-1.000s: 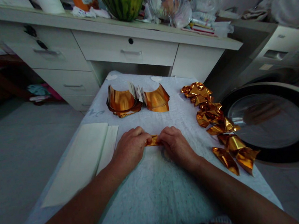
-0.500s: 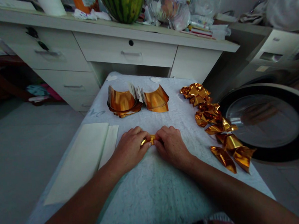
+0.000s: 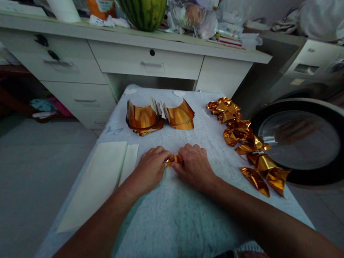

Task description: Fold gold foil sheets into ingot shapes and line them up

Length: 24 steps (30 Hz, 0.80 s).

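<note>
Between my two hands is a small piece of gold foil paper (image 3: 176, 159), mostly covered by the fingers. My left hand (image 3: 152, 166) pinches its left end, and my right hand (image 3: 196, 165) grips the right end with the thumb reaching toward the middle. Both hands rest low over the cloth-covered table (image 3: 179, 230). Beyond them stand two curved stacks of gold foil sheets, the left stack (image 3: 143, 116) and the right stack (image 3: 180, 116). Folded gold foil pieces (image 3: 238, 132) lie in a row along the table's right side.
Folded pale paper (image 3: 96, 185) lies to the left of my left forearm. At the right edge is the open round door (image 3: 302, 139) of a washing machine. A white drawer cabinet (image 3: 149, 63) stands behind the table, with a watermelon (image 3: 143, 9) on top.
Both hands keep hold of the gold foil paper. The fingers have shifted, so more gold shows beside the right fingers and less at the left. The camera view has tilted slightly.
</note>
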{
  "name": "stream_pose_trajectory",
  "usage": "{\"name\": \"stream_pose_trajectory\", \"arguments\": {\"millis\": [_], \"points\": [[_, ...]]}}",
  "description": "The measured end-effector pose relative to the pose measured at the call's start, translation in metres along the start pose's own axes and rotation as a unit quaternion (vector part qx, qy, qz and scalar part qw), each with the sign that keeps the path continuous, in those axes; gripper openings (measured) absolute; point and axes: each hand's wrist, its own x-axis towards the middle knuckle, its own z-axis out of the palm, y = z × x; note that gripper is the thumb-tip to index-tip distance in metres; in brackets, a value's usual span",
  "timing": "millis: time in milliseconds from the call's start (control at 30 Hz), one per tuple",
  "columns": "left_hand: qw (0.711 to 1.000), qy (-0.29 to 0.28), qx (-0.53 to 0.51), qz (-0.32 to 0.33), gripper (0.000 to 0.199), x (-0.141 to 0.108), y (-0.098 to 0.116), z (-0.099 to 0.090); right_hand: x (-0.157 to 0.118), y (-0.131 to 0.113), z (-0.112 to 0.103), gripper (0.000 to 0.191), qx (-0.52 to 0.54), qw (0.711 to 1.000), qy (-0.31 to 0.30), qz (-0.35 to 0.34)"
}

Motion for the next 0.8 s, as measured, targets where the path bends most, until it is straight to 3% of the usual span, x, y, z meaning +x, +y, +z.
{"name": "stream_pose_trajectory", "arguments": {"millis": [433,800], "points": [[1.000,-0.018,0.010,0.005,0.038,-0.002,-0.002,-0.002,-0.002,0.014,-0.006,0.005,0.063,0.997,-0.035,-0.021],[1.000,-0.021,-0.003,0.003,0.040,-0.003,-0.001,-0.003,0.001,0.038,-0.019,0.022,0.104,0.990,-0.089,-0.029]]}}
